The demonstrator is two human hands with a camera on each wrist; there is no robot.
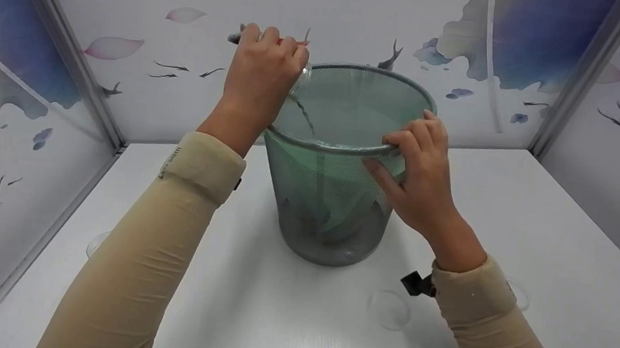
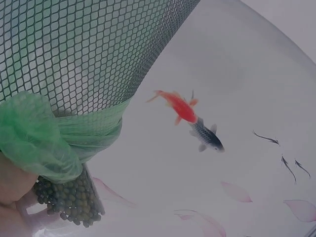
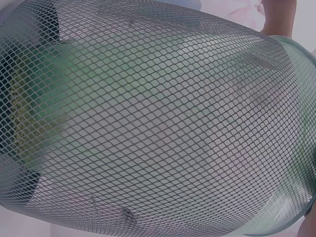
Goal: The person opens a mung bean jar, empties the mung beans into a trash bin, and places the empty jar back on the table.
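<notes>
My left hand is raised over the left rim of a mesh wastebasket and grips a clear cup, tilted. From it a thin stream of small green beans falls into the basket. More beans show inside the cup in the left wrist view. A green plastic bag lines the basket and folds over its rim. My right hand holds the near right rim, thumb outside and fingers over the edge. Through the mesh, greenish beans lie low in the bag.
The basket stands on a white table. A round clear dish lies in front of it. Other clear round pieces are partly hidden by the left sleeve and right sleeve. White panels printed with fish and petals enclose the table.
</notes>
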